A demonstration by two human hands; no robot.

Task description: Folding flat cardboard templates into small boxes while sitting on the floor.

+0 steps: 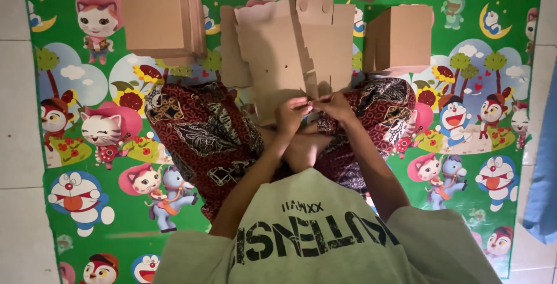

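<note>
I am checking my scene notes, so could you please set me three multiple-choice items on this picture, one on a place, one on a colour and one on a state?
1. Where is the stack of flat cardboard sheets?
A. at the upper left of the mat
B. on the person's lap
C. on the blue cloth

2. What is the main colour of the cartoon mat?
A. yellow
B. green
C. grey

3. How is the cardboard blank in front of the person?
A. crumpled into a ball
B. closed into a finished box
C. unfolded, with both hands pinching its near edge

Answers: 1 A, the pile lies top left; 2 B, green lies behind the figures; 3 C, the left hand and right hand meet at its lower edge.
</note>
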